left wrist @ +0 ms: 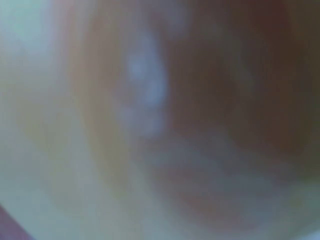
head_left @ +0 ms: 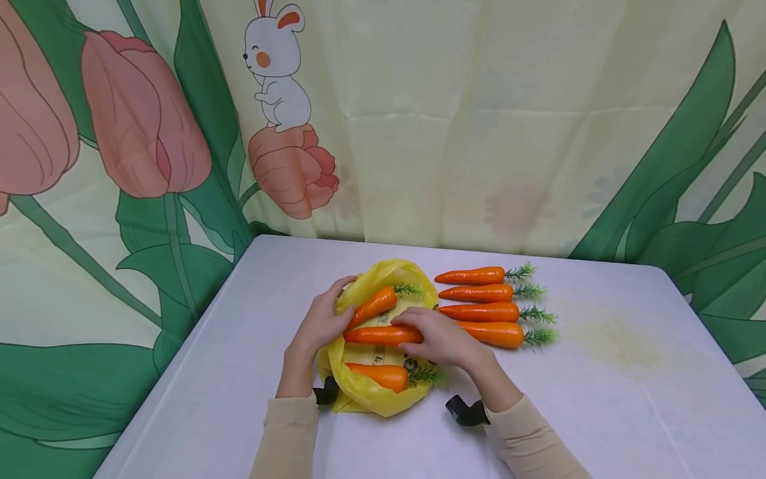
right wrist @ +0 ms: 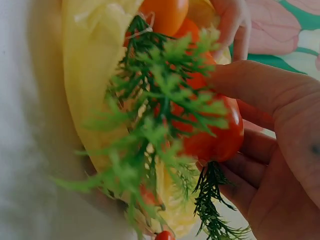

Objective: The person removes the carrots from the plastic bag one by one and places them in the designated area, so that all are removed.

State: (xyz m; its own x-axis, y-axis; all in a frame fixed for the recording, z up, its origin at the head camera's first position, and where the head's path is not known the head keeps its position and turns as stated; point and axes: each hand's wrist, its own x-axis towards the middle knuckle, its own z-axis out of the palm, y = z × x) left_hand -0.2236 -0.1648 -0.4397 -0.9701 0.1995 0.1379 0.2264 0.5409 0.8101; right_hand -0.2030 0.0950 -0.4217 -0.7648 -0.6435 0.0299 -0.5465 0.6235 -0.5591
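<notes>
Yellow plastic bag [head_left: 389,404]: one, thin, crinkled, mouth spread, dark printing within. Contents: three imitation carrots [head_left: 383,335], glossy, orange, tapered, with feathery green tops. Left hand [head_left: 323,320]: fingers and thumb gripping the bag's rim. Right hand [head_left: 443,339]: fingers and thumb curled round the middle carrot [head_left: 371,335], hiding its top from the head view. Row of carrots [head_left: 487,311]: four, on the white tabletop [head_left: 598,392] right of the bag, the nearest partly behind the right hand. Black wrist cameras [head_left: 467,411]: two. Backdrop [head_left: 407,166]: creased fabric, printed tulips, one rabbit [head_left: 281,100].
</notes>
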